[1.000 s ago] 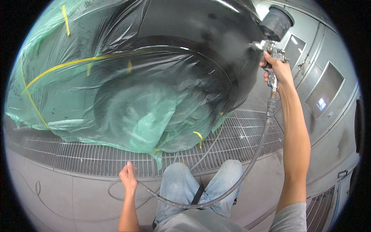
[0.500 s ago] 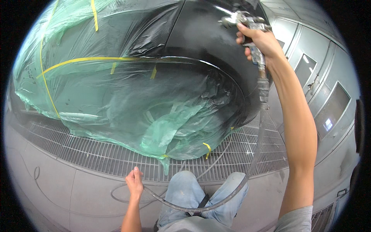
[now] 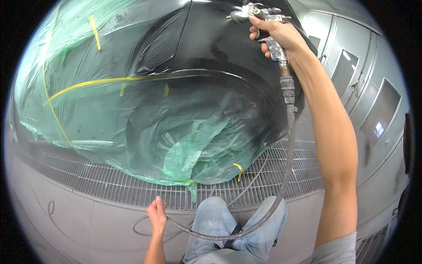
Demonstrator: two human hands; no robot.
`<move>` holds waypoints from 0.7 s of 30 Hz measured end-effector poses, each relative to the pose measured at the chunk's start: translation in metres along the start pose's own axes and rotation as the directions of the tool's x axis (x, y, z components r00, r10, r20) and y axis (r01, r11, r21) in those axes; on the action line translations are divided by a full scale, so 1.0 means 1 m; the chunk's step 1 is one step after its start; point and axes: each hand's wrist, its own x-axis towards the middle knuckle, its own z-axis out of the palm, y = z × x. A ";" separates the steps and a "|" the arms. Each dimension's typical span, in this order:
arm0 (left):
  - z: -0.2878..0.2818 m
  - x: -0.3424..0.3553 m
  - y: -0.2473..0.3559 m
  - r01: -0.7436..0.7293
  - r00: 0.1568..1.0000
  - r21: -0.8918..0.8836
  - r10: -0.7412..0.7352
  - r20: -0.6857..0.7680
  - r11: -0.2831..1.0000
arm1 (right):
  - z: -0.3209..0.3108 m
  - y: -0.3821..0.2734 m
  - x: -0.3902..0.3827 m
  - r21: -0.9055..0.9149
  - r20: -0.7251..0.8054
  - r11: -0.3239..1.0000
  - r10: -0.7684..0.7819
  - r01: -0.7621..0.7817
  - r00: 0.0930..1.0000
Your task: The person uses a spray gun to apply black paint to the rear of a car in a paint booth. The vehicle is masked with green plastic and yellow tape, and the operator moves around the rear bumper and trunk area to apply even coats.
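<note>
My right hand (image 3: 283, 37) is wrapped round the grip of a metal spray gun (image 3: 259, 14), raised at the upper right. Its nozzle points left, close over a black car body panel (image 3: 211, 39) with a glossy sheen and dull patches. From the gun's handle a grey air hose (image 3: 290, 145) hangs down and curves across in front of my knees. Low down, my left hand (image 3: 157, 214) is closed round that hose, thumb upward. Green masking film (image 3: 189, 149) covers the rest of the car side and the wheel area, darkened by overspray near the panel.
Yellow tape (image 3: 96, 82) runs along the film. Beneath the car lies a metal floor grating (image 3: 132, 185), with smooth grey floor (image 3: 110, 226) nearer me. Loose hose loops (image 3: 140, 225) lie by my left hand. Booth doors with windows (image 3: 381, 112) stand at the right.
The spray gun and my right hand have moved left and slightly up over the panel. The view has shifted a little. My left hand stays on the hose.
</note>
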 end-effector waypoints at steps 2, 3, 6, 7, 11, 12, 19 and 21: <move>0.004 0.002 0.003 -0.008 1.000 0.006 0.008 0.022 1.000 | -0.019 0.012 -0.004 0.000 -0.045 0.999 0.041 -0.041 0.998; 0.006 0.003 0.005 -0.006 0.999 0.013 0.005 0.034 1.000 | -0.028 0.018 -0.006 0.005 -0.050 0.999 0.046 -0.046 0.998; 0.015 0.005 0.009 -0.046 0.998 0.100 0.043 0.038 0.994 | -0.056 0.035 -0.012 -0.012 -0.118 0.996 0.091 -0.093 0.989; 0.019 0.005 0.011 -0.046 0.998 0.087 0.041 0.057 0.995 | -0.065 0.041 -0.014 0.004 -0.118 0.995 0.098 -0.099 0.988; 0.034 0.005 0.014 -0.056 0.993 0.081 0.047 0.110 0.995 | -0.100 0.063 -0.023 0.027 -0.169 0.989 0.149 -0.147 0.974; 0.037 0.004 0.015 -0.062 0.991 0.084 0.051 0.125 0.995 | -0.109 0.069 -0.026 0.029 -0.187 0.987 0.158 -0.155 0.970; 0.061 0.002 0.021 -0.058 0.982 0.108 0.038 0.183 0.992 | -0.162 0.112 -0.049 0.019 -0.295 0.987 0.159 -0.160 0.942; 0.066 0.001 0.023 -0.099 0.979 0.156 0.068 0.194 0.983 | -0.176 0.123 -0.055 0.046 -0.310 0.983 0.181 -0.176 0.933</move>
